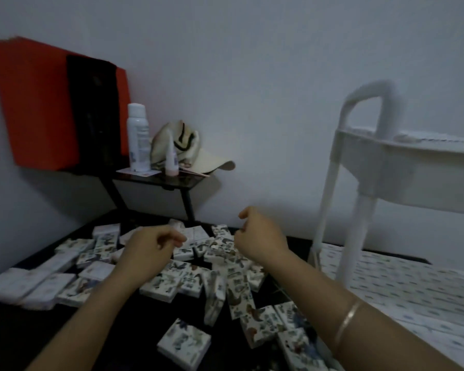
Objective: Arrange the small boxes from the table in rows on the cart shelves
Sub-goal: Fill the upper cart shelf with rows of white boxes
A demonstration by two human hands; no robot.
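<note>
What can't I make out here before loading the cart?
Head view only.
- Top shelf: contents hidden behind its rim.
- Patterned surface beneath it: blurred, cut off by the right edge.
- Small boxes: prints blurred.
- Left hand, right hand: palms face away, grip unclear.

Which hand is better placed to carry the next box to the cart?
Probably the right hand: it is empty, hovers over the boxes and is nearer the cart. The left hand is also empty but farther from it.
</note>
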